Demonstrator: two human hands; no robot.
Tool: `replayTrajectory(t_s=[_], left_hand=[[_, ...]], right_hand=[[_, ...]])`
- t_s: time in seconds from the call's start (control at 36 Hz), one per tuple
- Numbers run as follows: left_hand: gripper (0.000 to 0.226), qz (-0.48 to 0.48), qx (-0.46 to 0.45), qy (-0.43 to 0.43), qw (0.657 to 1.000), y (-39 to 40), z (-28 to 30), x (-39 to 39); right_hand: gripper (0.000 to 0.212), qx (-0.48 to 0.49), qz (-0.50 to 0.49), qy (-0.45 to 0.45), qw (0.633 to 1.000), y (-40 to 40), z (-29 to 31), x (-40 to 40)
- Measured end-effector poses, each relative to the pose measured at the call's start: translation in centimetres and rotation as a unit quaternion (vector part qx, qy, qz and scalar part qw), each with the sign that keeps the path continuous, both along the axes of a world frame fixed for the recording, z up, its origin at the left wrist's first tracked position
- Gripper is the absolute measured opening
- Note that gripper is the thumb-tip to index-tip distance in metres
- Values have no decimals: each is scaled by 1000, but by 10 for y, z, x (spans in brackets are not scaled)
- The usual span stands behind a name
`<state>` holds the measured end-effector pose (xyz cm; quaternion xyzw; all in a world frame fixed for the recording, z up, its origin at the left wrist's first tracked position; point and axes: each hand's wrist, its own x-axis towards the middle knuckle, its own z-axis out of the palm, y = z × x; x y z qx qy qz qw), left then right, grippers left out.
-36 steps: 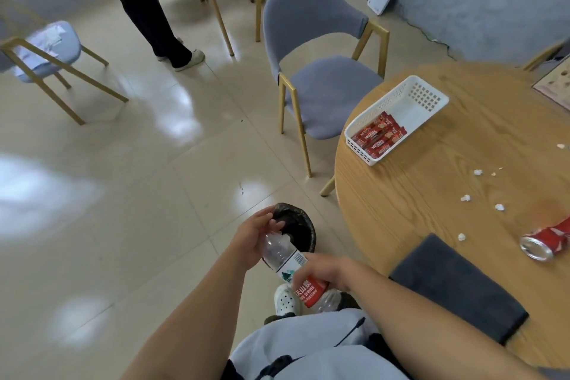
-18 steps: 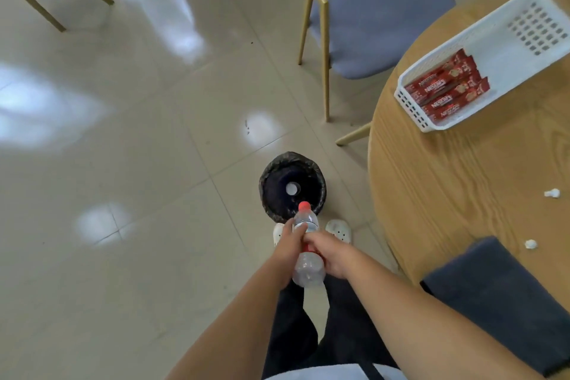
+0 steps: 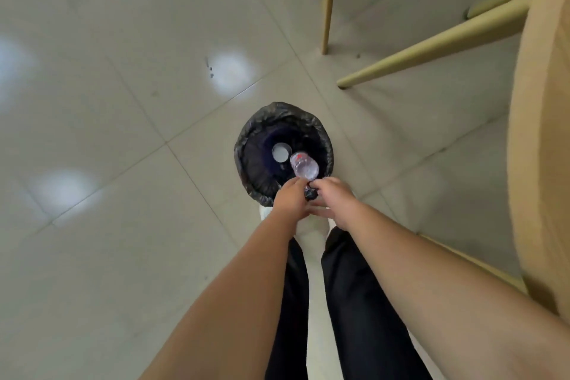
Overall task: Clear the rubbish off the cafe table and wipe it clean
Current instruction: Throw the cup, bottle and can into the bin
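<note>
Your two hands are hanging side by side over the near rim of the rubbish bin, almost touching each other. Your left hand is pointing its fingers down toward the bin; whether they are gripping anything, you cannot tell from this angle. Your right hand is curling its fingers at a small dark knot of the black bin liner just between the hands, though the contact is too small to be sure of.

A clear plastic water bottle with a red label is sitting just beyond your fingertips, inside the mouth of the bin, tilted. Beside it, deeper in the bin, a white paper cup is lying with its opening facing up. The bin is standing on the glossy tiled floor just ahead of your white shoes. The round wooden table is showing its edge on the right, with pale wooden chair legs beside it.
</note>
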<state>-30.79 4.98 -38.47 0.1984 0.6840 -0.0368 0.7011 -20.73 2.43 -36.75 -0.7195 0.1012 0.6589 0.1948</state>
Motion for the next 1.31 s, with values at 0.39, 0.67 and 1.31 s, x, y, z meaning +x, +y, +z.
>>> replayTrajectory(t_s=[0.39,0.67,1.31], left_hand=[[21,-103,2,53,993,12,67,-20],[34,-186,126,70,972,36,205,-7],[29,-529,292,-45,796,-28,359,225]], right_hand=[[13,-29,91,-40,995,-18,62,-9],[14,42,93,-143,985,-18,217,27],[31,96,-189,-413,886,-173,376,208]])
